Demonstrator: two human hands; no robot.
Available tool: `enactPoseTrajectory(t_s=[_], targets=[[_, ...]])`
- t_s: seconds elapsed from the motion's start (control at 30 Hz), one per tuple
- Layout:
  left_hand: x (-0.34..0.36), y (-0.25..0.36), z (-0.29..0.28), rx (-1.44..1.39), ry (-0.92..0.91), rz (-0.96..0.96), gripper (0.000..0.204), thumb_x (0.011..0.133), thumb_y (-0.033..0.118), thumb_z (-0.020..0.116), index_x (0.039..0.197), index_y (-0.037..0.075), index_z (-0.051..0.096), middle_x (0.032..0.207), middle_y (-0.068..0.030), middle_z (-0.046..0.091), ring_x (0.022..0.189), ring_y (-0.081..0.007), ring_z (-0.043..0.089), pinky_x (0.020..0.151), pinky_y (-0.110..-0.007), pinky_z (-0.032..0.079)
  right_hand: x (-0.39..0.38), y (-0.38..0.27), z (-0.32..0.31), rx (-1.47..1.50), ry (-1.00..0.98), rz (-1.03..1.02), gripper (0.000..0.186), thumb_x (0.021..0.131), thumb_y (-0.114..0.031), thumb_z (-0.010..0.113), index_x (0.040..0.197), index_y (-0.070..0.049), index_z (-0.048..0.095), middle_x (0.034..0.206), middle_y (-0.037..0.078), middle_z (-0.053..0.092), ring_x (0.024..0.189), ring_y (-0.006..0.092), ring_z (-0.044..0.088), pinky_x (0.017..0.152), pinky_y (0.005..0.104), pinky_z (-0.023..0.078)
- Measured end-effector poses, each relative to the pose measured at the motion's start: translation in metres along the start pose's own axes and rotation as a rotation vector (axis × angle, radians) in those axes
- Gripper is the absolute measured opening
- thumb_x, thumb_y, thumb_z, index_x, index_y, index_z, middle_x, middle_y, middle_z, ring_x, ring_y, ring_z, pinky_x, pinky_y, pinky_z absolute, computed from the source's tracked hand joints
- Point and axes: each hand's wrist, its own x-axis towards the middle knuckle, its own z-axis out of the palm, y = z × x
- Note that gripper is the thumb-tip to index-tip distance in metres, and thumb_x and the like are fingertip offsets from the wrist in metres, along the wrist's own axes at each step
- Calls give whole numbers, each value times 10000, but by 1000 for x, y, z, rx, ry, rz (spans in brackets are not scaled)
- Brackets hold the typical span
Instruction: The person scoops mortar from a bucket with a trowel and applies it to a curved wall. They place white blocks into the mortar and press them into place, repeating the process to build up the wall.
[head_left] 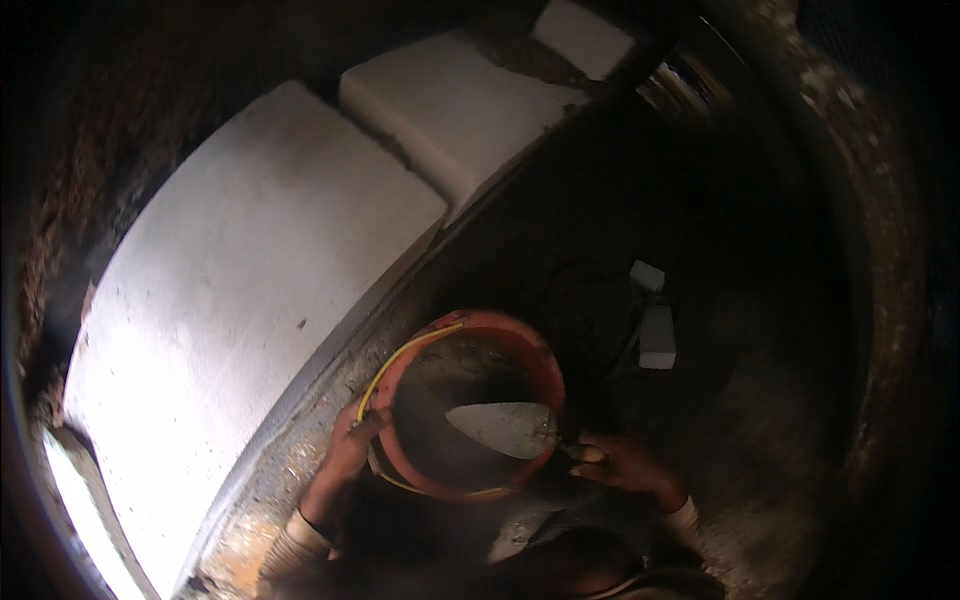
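Note:
An orange-red bucket [549, 375] stands low in the middle of the head view, with a yellow cord-like handle [405, 348] lying around its rim. My left hand [347, 448] is closed on the left side of the bucket's rim, next to the handle. In my right hand [632, 466] is a trowel [503, 428], its yellowish grip between my fingers. The trowel's broad, pale blade extends left across the bucket's mouth, its tip toward the bucket's middle. The bucket's dark inside is too dim to tell its contents.
Large pale blocks [270, 230] form a row running from lower left to upper middle. Right of the bucket, two small pale block pieces [656, 335] lie on the dark floor. A rough, curved edge [850, 130] runs along the far right.

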Motion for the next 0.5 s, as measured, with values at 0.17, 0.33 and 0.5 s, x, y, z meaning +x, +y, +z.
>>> enactPoseTrajectory(t_s=[0.17, 0.33, 0.5], targets=[[-2, 5, 2, 27, 29, -61, 154, 922, 175, 587, 969, 40, 645, 866, 29, 605, 820, -95, 548, 748, -265, 433, 20, -9, -8, -96, -132, 42, 474, 863, -214, 744, 1299, -97, 602, 950, 160, 703, 843, 346, 703, 765, 443, 557], [-5, 4, -1, -8, 29, -48, 258, 943, 185, 584, 1106, -7, 642, 980, -16, 645, 905, -131, 593, 829, -281, 459, 35, -44, -42, -345, -166, 199, 524, 851, -180, 712, 1351, -103, 577, 1032, 168, 709, 871, 350, 701, 804, 476, 547], [-4, 8, 9, -101, 1, -51, 274, 949, 170, 594, 1159, -3, 629, 1005, -13, 629, 926, -120, 583, 836, -279, 454, 26, -23, -29, -520, 26, 93, 447, 893, -298, 679, 1309, -151, 603, 951, 113, 688, 846, 315, 670, 818, 508, 473]])
